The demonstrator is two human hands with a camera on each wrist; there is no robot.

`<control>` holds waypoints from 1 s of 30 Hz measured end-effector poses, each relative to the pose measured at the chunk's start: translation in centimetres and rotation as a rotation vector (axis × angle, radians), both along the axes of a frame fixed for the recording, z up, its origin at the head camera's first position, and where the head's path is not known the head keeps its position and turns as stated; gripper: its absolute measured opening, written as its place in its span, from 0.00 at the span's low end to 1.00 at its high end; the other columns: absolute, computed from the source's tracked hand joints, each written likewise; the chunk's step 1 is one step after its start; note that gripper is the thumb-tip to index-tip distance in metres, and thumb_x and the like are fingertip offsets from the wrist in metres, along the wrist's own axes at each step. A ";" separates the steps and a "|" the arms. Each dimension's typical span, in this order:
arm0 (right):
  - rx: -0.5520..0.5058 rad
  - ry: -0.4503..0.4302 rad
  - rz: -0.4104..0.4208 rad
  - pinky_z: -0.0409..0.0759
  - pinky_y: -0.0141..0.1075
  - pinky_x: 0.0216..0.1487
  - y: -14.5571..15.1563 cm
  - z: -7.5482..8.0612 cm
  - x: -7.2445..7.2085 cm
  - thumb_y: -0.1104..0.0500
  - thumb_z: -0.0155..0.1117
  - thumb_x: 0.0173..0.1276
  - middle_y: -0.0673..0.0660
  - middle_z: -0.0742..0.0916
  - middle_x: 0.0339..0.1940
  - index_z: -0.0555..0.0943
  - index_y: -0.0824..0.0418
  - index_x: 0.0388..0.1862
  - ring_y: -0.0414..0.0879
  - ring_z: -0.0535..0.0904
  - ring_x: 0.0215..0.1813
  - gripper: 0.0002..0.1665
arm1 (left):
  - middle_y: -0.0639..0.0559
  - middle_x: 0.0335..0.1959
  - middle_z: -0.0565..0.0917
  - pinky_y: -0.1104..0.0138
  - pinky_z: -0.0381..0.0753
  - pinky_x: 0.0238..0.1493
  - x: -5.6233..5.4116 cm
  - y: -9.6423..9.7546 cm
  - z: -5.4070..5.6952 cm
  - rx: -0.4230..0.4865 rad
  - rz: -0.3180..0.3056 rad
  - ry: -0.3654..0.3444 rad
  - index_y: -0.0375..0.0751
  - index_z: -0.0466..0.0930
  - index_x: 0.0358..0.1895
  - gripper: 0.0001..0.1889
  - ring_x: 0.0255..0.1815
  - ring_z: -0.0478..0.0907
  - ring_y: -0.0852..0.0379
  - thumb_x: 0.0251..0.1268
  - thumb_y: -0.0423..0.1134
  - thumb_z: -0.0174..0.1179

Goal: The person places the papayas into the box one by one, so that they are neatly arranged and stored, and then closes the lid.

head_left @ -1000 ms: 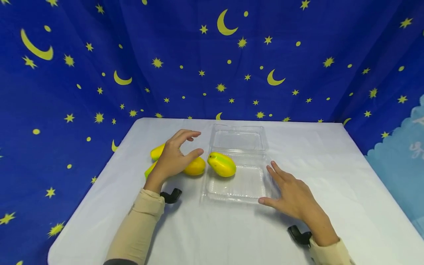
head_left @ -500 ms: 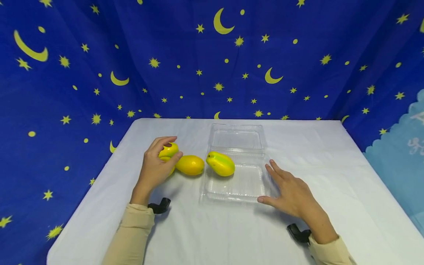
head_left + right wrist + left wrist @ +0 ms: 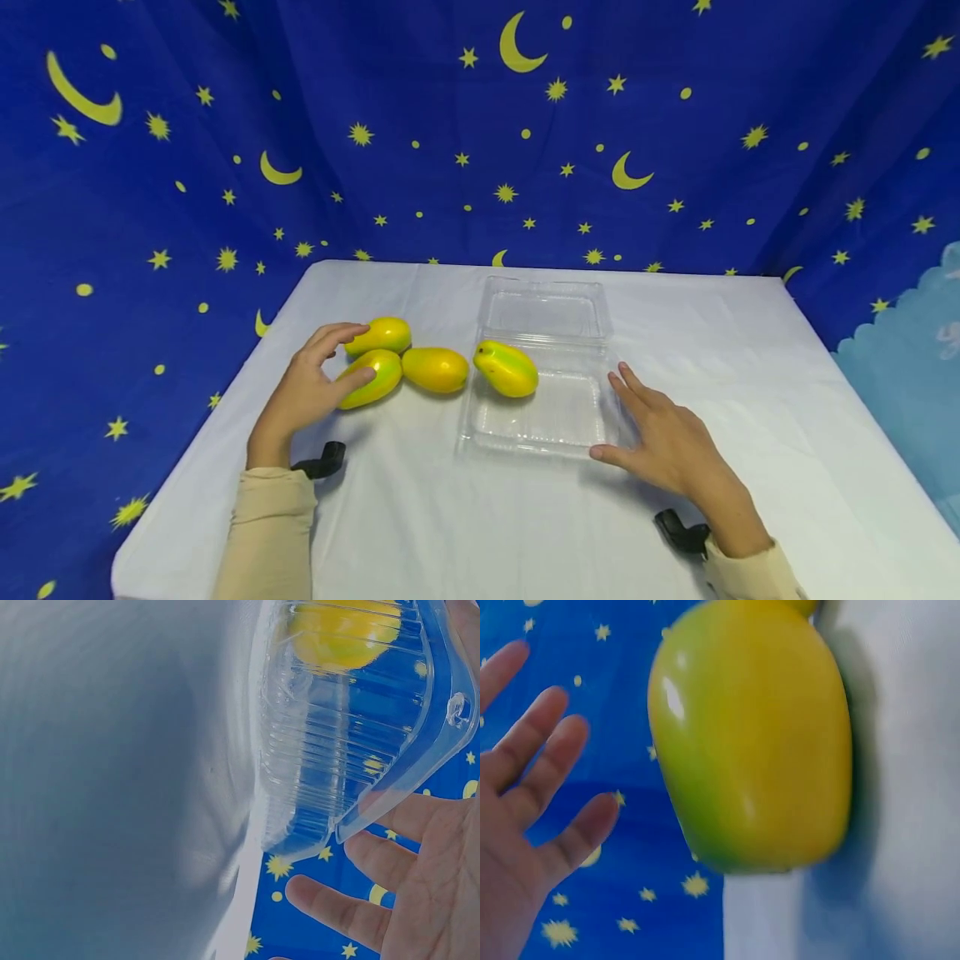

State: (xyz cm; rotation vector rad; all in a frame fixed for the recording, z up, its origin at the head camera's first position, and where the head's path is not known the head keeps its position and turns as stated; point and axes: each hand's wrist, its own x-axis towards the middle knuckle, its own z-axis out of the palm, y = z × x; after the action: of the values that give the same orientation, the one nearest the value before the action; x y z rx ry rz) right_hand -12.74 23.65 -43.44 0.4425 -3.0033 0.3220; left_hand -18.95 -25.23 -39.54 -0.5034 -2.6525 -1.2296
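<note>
Near the left end of the papayas, my left hand [image 3: 303,387] hovers with fingers apart and nothing in them. Its thumb overlaps the near-left papaya [image 3: 375,377], yellow with a green flank, in the head view. That papaya looms large beside the spread fingers [image 3: 551,761] in the left wrist view. Behind it lies another papaya [image 3: 386,334], and a more orange one [image 3: 435,370] sits to its right. A fourth papaya [image 3: 507,369] lies in the left part of a clear plastic clamshell box [image 3: 540,425]. My right hand [image 3: 667,437] rests, fingers spread, at the box's right rim.
The clamshell's lid [image 3: 545,312] is folded back, away from me. A white cloth covers the table [image 3: 420,517], whose far edge meets a blue curtain [image 3: 420,100] with stars and moons. Black wrist mounts [image 3: 322,461] stick out beneath both wrists.
My left hand has moved left and toward me, away from the box, uncovering the left papayas. The right hand, the box and the papaya in it have stayed in place.
</note>
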 end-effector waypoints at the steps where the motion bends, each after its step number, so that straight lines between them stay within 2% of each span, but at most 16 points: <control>1: 0.002 -0.002 -0.001 0.81 0.60 0.50 0.1 0.1 0.0 0.16 0.56 0.54 0.54 0.60 0.83 0.56 0.53 0.82 0.62 0.72 0.71 0.66 | 0.52 0.72 0.70 0.41 0.66 0.67 -0.1 -0.2 -0.2 -0.010 -0.008 -0.023 0.53 0.72 0.70 0.30 0.70 0.68 0.46 0.64 0.48 0.69; 4: 0.003 -0.007 -0.007 0.80 0.60 0.51 0.3 0.2 0.1 0.16 0.56 0.54 0.54 0.59 0.83 0.56 0.53 0.82 0.63 0.72 0.71 0.66 | 0.51 0.73 0.70 0.41 0.65 0.68 -0.5 -0.8 -0.7 -0.019 -0.033 -0.073 0.50 0.71 0.71 0.33 0.71 0.67 0.45 0.63 0.47 0.70; 9: -0.005 -0.019 -0.019 0.79 0.62 0.51 0.6 0.3 0.2 0.16 0.56 0.56 0.53 0.58 0.84 0.54 0.53 0.82 0.64 0.71 0.71 0.66 | 0.51 0.70 0.72 0.43 0.66 0.67 -1.3 -1.5 -1.2 -0.005 -0.048 -0.114 0.47 0.72 0.70 0.35 0.67 0.69 0.44 0.59 0.48 0.73; 19: -0.007 -0.014 -0.006 0.78 0.63 0.52 0.4 0.3 0.2 0.19 0.56 0.59 0.55 0.57 0.84 0.51 0.55 0.83 0.66 0.71 0.71 0.65 | 0.49 0.69 0.72 0.44 0.68 0.68 -2.1 -3.0 -2.7 -0.037 0.000 -0.272 0.55 0.73 0.68 0.37 0.69 0.68 0.43 0.55 0.60 0.73; 30: -0.016 -0.023 0.013 0.78 0.64 0.53 -0.3 -0.1 0.1 0.20 0.57 0.59 0.56 0.57 0.84 0.49 0.53 0.83 0.66 0.70 0.71 0.65 | 0.48 0.70 0.73 0.45 0.70 0.69 -1.9 -4.5 -4.1 0.052 -0.006 -0.324 0.52 0.74 0.67 0.36 0.68 0.70 0.43 0.54 0.55 0.75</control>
State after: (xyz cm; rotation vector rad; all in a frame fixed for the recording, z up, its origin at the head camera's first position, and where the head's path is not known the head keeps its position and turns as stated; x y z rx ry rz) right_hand -12.64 23.35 -43.50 0.4607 -3.0196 0.3538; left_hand -20.86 -29.73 -43.62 -0.3274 -2.8694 -1.4909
